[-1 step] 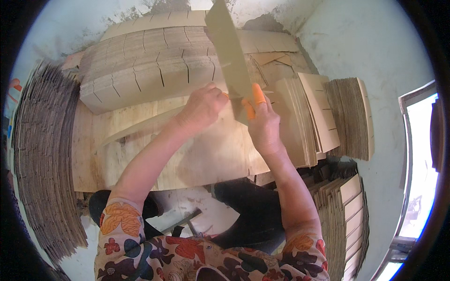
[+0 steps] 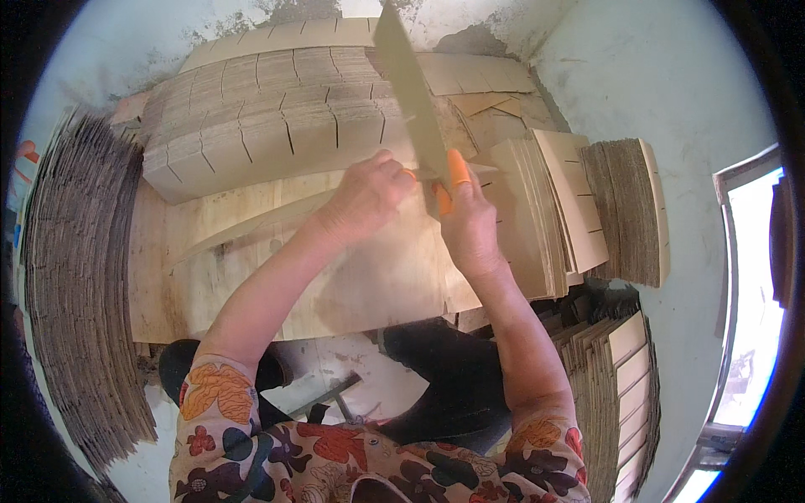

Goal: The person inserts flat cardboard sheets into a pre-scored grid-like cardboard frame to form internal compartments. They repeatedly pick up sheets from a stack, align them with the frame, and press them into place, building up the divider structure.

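My right hand point(image 2: 470, 226), with orange finger covers on it, is closed around the lower end of a long cardboard strip point(image 2: 411, 84) that points away from me. My left hand point(image 2: 369, 194) pinches a second cardboard strip point(image 2: 260, 223), seen nearly edge-on and running from the left toward the right hand. The two strips cross close to my fingertips; whether they are slotted together is hidden. Beneath both hands is a pale wooden board point(image 2: 352, 293).
Slotted cardboard strips form a long stack point(image 2: 277, 134) along the back. On the right lean upright cardboard sheets point(image 2: 524, 226) and another bundle point(image 2: 620, 210). A tall cardboard pile point(image 2: 84, 285) stands at the left, and more strips point(image 2: 604, 394) sit low at the right.
The strip in my right hand has shifted slightly to the right. My left hand has moved a little to the right too.
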A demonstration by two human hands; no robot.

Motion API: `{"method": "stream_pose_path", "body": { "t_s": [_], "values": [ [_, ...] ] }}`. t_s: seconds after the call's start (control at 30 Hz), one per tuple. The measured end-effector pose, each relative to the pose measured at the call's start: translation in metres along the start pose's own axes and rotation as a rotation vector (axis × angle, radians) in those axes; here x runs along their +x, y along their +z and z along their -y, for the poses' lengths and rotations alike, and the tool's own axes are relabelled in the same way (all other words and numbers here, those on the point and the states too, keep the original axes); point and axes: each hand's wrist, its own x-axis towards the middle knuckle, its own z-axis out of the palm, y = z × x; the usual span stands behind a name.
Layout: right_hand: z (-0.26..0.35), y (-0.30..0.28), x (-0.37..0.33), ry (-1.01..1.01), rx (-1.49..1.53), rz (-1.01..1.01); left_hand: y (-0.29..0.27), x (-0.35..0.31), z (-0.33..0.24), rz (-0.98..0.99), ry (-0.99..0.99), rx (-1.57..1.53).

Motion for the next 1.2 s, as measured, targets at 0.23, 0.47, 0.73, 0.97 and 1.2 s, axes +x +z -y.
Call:
{"method": "stream_pose_path", "body": {
  "t_s": [0.23,0.47,0.73,0.97,1.2],
  "values": [
    [-0.001,0.009,-0.012,0.117,-0.013,0.182,-0.025,0.003,-0.010,0.202,-0.422,-0.389],
    [-0.003,0.011,-0.016,0.027,0.052,0.066,-0.008,0.021,0.092,0.377,-0.518,0.184],
    [0.000,0.011,-0.015,0.040,0.076,0.010,0.035,0.004,0.125,0.191,-0.333,0.393],
    [0.000,0.008,-0.015,-0.008,0.137,-0.049,0.025,-0.005,0.122,0.067,-0.218,0.284],
    [0.005,0.002,-0.018,0.152,0.176,0.065,0.015,-0.006,0.096,-0.014,-0.110,0.266]
  ]
}}
